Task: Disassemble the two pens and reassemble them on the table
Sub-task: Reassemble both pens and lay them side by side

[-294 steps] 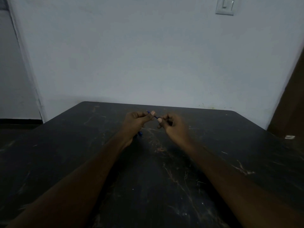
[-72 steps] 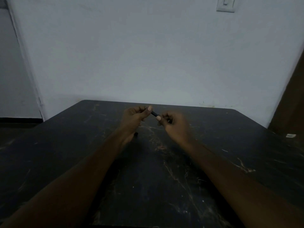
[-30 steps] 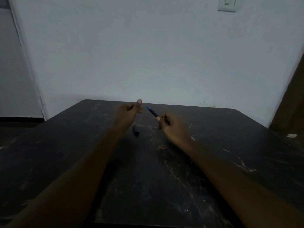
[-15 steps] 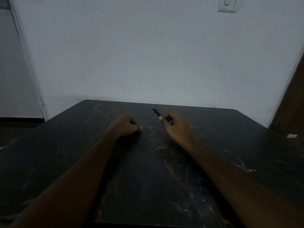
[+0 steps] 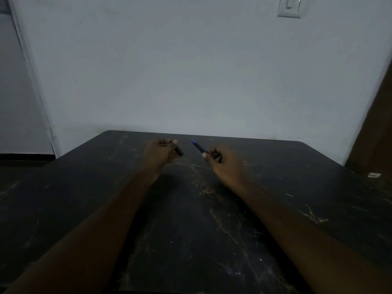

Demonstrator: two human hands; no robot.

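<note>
My left hand (image 5: 160, 154) is raised a little above the dark table (image 5: 191, 219) and grips a short dark pen part (image 5: 178, 150) that juts out down and to the right from under my thumb. My right hand (image 5: 226, 164) holds a dark pen body (image 5: 198, 147) with a blue tip that points up and to the left, toward my left hand. A small gap separates the two pieces. The lower end of the pen body pokes out below my right fingers. The dim light hides finer detail of the parts.
The table's far edge meets a white wall (image 5: 191, 71) just behind my hands. A light switch (image 5: 290, 6) sits high on the wall at the right. A brown door (image 5: 375, 128) stands at the right, with a small white object (image 5: 374, 175) beside the table edge.
My left hand went down to the table, closed on the dark pen part lying there and lifted it. My right hand has kept hold of the blue-tipped pen body nearly in place.
</note>
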